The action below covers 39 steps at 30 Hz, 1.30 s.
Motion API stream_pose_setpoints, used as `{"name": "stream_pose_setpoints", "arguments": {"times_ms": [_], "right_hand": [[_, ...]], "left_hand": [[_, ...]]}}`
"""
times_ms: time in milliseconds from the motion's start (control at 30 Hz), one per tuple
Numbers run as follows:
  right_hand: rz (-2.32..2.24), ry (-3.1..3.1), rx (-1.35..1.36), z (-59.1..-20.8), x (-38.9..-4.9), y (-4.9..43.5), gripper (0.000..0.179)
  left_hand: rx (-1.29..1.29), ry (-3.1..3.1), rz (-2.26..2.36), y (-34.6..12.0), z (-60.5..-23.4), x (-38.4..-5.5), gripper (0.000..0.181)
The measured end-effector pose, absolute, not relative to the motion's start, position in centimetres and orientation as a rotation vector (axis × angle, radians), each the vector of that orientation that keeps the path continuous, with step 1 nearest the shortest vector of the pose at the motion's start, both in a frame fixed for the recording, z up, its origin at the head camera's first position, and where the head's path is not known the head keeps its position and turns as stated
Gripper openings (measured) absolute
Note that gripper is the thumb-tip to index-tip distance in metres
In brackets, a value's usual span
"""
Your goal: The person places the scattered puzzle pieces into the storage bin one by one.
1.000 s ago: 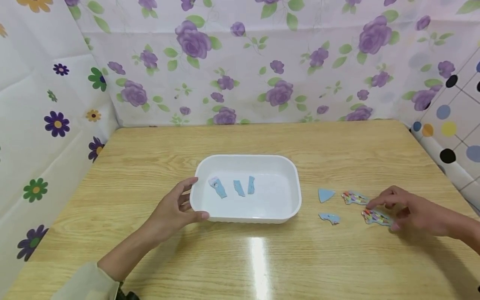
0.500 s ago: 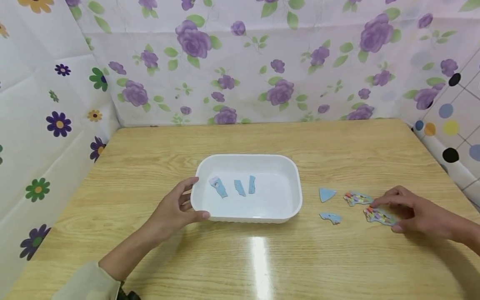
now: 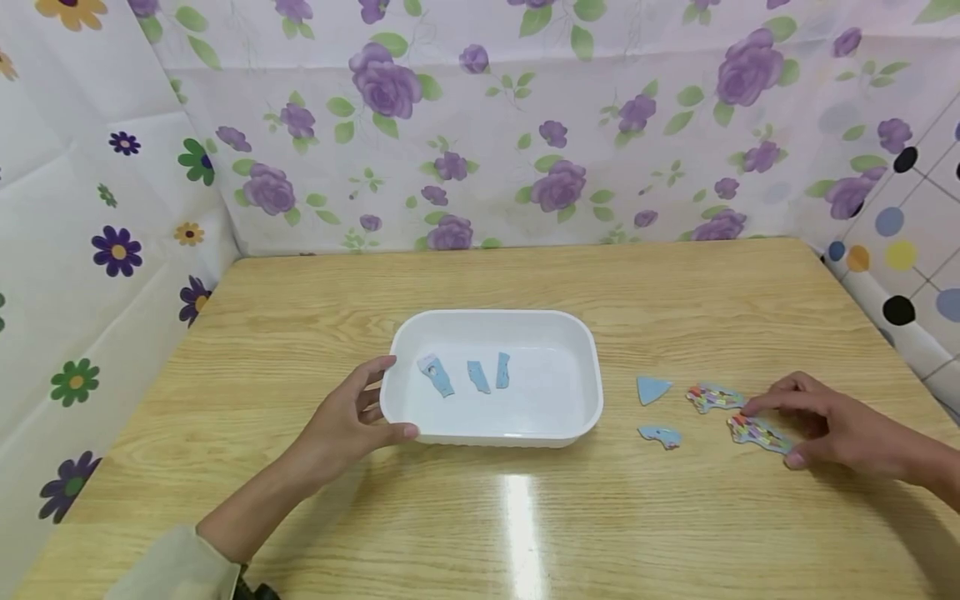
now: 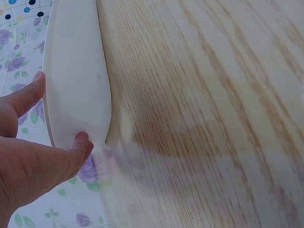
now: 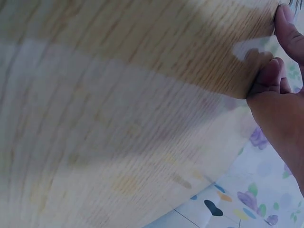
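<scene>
At its left end, the white plastic tray (image 3: 547, 417) is gripped by my left hand (image 3: 341, 425), fingers at the rim and thumb against the front wall. The left wrist view shows the same thumb (image 4: 81, 138) on the tray's outer side. My right hand (image 3: 840, 425) holds a multicoloured puzzle piece (image 3: 757, 432) by its edges on the table, index fingertip at the top edge and thumb at the right end. Just above it lies a similar multicoloured puzzle piece (image 3: 715, 397), close to that fingertip. The right wrist view leaves both pieces out of sight.
Inside the tray lie a blue piece with a pale end (image 3: 437, 375) and two narrow blue pieces (image 3: 478, 377). Between tray and right hand are a blue triangular piece (image 3: 652, 389) and a small blue piece (image 3: 661, 437). Flowered sheets (image 3: 487, 150) stand behind the wooden table (image 3: 337, 292).
The right hand's index finger and thumb have shifted slightly right, and the two multicoloured pieces with them. The left hand and tray have stayed in place.
</scene>
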State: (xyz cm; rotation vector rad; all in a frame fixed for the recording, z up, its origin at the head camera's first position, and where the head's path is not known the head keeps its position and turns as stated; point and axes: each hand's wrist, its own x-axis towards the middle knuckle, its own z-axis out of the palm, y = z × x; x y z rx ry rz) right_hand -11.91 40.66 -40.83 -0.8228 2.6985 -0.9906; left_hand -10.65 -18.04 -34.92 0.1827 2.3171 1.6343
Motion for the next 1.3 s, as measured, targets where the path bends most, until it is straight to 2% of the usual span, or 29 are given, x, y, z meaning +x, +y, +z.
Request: {"name": "stream_pose_setpoints", "arguments": {"times_ms": [767,1100,1300], "right_hand": [[-1.073,2.587,-0.748,-38.2,-12.8,40.2,0.055],[-1.036,2.638,-0.59,-37.0,-13.5,39.3,0.058],[-1.026,2.649,-0.586,-35.9,-14.4,38.4,0.057]], "left_hand": [[0.208,2.305,1.653,-18.1,-35.1,-10.7,0.099],[0.213,2.323,1.64,-18.1,-35.2,-10.9,0.099],[0.209,2.308,1.654,-18.1,-35.3,-10.9,0.099]]}}
